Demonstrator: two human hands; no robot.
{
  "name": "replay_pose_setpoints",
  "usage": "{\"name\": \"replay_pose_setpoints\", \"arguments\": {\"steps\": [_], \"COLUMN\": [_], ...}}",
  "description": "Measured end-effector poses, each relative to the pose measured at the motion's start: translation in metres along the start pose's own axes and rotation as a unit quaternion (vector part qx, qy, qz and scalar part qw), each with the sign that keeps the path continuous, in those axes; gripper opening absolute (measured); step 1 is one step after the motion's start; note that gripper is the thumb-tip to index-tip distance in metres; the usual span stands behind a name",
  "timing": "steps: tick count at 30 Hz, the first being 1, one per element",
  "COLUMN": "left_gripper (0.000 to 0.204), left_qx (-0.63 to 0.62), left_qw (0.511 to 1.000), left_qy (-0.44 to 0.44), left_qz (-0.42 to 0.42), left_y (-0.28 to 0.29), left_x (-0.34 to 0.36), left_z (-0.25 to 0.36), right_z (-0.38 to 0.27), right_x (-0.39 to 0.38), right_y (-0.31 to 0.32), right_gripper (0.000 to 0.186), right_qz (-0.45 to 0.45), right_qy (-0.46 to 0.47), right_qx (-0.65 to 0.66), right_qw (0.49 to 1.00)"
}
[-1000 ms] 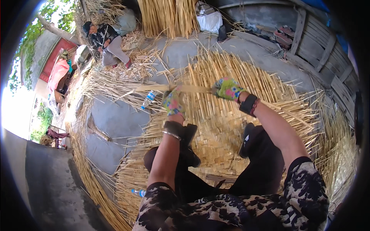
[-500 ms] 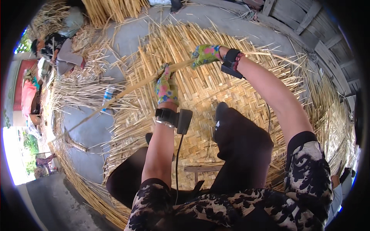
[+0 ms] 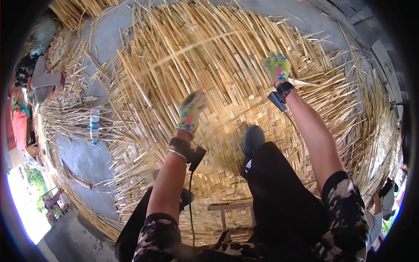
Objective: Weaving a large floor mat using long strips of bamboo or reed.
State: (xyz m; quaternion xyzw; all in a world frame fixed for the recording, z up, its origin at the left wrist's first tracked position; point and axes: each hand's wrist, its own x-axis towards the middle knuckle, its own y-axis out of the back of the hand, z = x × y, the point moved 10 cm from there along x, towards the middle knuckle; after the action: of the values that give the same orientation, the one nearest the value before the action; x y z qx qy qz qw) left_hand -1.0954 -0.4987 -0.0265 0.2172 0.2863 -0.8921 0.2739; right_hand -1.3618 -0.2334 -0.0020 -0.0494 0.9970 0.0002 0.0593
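Note:
A large woven mat (image 3: 227, 131) of split reeds lies beneath me, with long unwoven ends along its far side. Above its left part my left hand (image 3: 191, 112), in a flowered work glove, is open and smeared by motion. My right hand (image 3: 278, 67), gloved alike, is farther out to the right over the reed ends. Its fingers look loosely apart, though blurred. Beyond both hands a long reed strip (image 3: 187, 49) slants across the mat's far part, blurred and apart from them. A pale reed (image 3: 303, 83) sticks out beside my right wrist.
A blue-labelled water bottle (image 3: 94, 126) stands to the left, by loose reeds (image 3: 65, 118). Another person (image 3: 43, 78) sits at the far left. A small wooden stool (image 3: 229, 207) is between my legs. My shoe (image 3: 253, 142) rests on the mat.
The reed strip has left my hands and is now farther off over the mat. My hands have moved apart, the right one outward to the right. The view has tilted and shifted.

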Motion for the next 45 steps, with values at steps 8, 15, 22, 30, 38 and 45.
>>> {"name": "replay_pose_setpoints", "arguments": {"steps": [8, 15, 22, 30, 38, 45], "left_gripper": [0.020, 0.022, 0.023, 0.014, 0.012, 0.064], "left_qx": [0.565, 0.650, 0.586, 0.172, 0.019, -0.155], "left_qw": [0.812, 0.713, 0.798, 0.977, 0.998, 0.973], "left_qy": [-0.116, -0.243, -0.007, -0.064, -0.050, 0.161], "left_qz": [0.095, 0.099, 0.144, 0.113, 0.037, -0.053], "left_y": [-0.054, -0.085, -0.065, -0.055, -0.049, -0.063], "left_x": [0.045, 0.047, 0.073, 0.072, 0.064, 0.084], "left_z": [-0.016, 0.000, -0.007, -0.039, -0.076, -0.097], "right_z": [0.066, 0.095, 0.119, 0.123, 0.137, 0.115], "right_x": [-0.027, -0.006, -0.010, -0.030, -0.038, -0.048], "right_y": [-0.033, -0.050, -0.046, -0.028, -0.027, -0.032], "right_gripper": [0.023, 0.022, 0.035, 0.034, 0.036, 0.044], "right_qz": [-0.153, -0.177, -0.164, -0.114, -0.071, -0.142], "right_qy": [-0.216, -0.170, -0.338, -0.385, -0.463, -0.401], "right_qx": [0.012, -0.200, -0.032, 0.086, 0.096, 0.136], "right_qw": [0.964, 0.949, 0.926, 0.912, 0.878, 0.895]}}
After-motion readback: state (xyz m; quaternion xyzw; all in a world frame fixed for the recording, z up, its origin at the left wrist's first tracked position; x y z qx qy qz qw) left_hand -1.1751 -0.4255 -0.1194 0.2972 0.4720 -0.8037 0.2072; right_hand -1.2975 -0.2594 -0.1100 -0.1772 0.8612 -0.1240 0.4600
